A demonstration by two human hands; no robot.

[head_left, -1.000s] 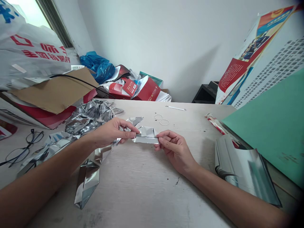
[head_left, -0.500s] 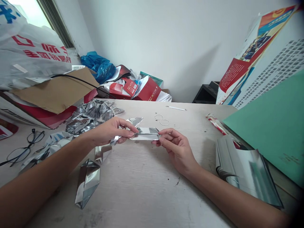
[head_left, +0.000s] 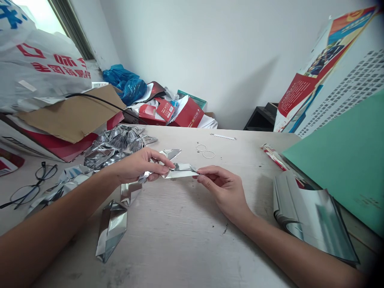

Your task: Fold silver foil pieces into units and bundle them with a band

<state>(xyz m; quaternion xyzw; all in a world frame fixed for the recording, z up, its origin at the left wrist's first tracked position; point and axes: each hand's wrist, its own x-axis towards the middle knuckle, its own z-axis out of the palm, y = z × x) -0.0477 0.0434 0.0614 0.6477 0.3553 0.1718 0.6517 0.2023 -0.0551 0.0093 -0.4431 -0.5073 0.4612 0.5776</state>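
A strip of folded silver foil paper is held level above the table between both hands. My left hand pinches its left part between thumb and fingers. At the right end, my right hand grips the tip with thumb and forefinger. Behind my left fingers another foil piece sticks out. Under my left wrist sits a small folded foil piece, and nearer to me lies a larger folded foil shape. Several pleated foil pieces are heaped beyond my left forearm.
Two thin white rings and a white strip lie further back. Glasses rest at the left, below a cardboard flap. On the right are a stack of foil sheets and a green board.
My right fingers have closed in on the strip's right end, pinching it narrower, and that end has tilted. My left hand stays in place.
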